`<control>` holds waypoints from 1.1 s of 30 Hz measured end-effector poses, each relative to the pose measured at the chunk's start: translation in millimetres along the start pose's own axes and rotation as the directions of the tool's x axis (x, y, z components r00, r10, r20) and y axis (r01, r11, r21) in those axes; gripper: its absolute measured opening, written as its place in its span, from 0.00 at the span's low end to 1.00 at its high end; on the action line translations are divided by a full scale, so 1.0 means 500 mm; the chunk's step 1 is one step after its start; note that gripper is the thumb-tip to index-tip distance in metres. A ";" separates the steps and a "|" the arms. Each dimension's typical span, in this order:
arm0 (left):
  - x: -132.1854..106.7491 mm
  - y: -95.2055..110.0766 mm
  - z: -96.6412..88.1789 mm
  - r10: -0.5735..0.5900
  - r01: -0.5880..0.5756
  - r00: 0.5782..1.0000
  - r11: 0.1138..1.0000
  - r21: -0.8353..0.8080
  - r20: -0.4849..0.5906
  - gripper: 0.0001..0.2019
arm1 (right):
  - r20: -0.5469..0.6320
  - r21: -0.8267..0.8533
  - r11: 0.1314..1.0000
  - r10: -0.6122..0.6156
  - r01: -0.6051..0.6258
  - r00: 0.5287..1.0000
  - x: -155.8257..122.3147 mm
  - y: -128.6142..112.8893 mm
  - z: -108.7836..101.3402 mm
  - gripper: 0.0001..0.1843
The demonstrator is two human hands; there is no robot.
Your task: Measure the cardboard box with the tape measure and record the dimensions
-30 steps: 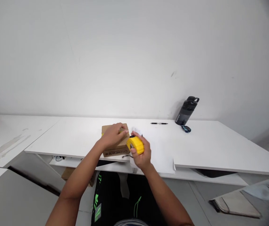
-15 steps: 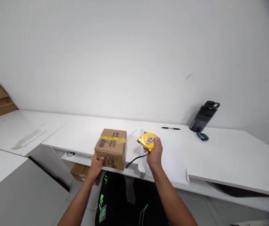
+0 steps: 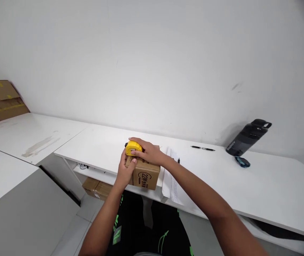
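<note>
A small brown cardboard box stands at the front edge of the white desk. My left hand grips the box's left side, thumb up on its top edge. My right hand reaches across the box top with its fingers closed over a yellow tape measure, which rests on the box's top left corner. The box's top face is mostly hidden under my right hand.
A sheet of paper hangs over the desk edge right of the box. A black pen, a dark water bottle and a small blue object lie farther right. Cardboard boxes are stacked far left; another box sits under the desk.
My right hand carried the tape measure from right of the box onto its top left corner. My left hand shifted from the box's lower front to its left side. The view swung left.
</note>
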State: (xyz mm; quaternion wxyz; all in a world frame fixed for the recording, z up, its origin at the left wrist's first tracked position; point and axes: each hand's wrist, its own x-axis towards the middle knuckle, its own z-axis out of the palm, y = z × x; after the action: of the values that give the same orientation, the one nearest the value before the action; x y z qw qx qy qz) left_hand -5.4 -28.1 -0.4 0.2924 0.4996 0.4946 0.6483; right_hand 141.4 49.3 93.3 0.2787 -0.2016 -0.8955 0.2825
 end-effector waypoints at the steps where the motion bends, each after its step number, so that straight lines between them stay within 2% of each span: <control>1: -0.003 0.001 0.000 -0.001 0.001 1.000 1.000 0.011 0.000 0.32 | 0.014 -0.002 1.000 -0.001 0.001 1.000 0.001 0.000 0.003 0.30; 5: -0.013 0.013 0.001 -0.092 0.093 0.996 0.995 0.032 -0.013 0.28 | 0.031 -0.072 0.997 0.034 -0.032 0.999 -0.014 -0.006 0.003 0.31; 9: -0.021 0.030 0.003 -0.156 0.157 0.987 0.987 0.026 -0.034 0.29 | 0.075 -0.085 0.995 0.059 -0.052 0.995 -0.047 -0.009 -0.029 0.29; 15: -0.031 0.038 0.001 -0.087 0.087 0.996 0.995 0.058 -0.009 0.30 | 0.068 -0.051 0.993 0.113 -0.109 0.991 -0.109 0.001 -0.078 0.28; 20: -0.027 0.028 -0.008 -0.026 0.024 1.000 0.991 0.133 0.013 0.23 | 0.080 -0.034 0.994 0.110 -0.108 0.991 -0.119 -0.006 -0.084 0.27; 24: -0.018 0.018 -0.014 0.046 -0.047 0.999 0.977 0.208 0.007 0.23 | 0.071 -0.033 0.993 0.120 -0.117 0.990 -0.122 -0.006 -0.088 0.27; 28: -0.008 0.019 -0.018 0.029 -0.037 0.999 0.976 0.214 0.039 0.24 | 0.025 0.000 0.990 0.143 -0.143 0.989 -0.131 0.002 -0.089 0.26; 33: 0.021 0.045 -0.032 -0.064 0.057 0.997 0.987 0.150 0.045 0.23 | 0.023 0.008 0.993 0.119 -0.120 0.993 -0.135 0.006 -0.086 0.26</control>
State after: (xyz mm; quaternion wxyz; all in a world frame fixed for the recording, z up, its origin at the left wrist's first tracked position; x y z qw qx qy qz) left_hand -21.2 -32.2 24.2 0.2862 0.5209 0.5491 0.5876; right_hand 220.0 33.3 94.9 0.2523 -0.2504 -0.8835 0.3052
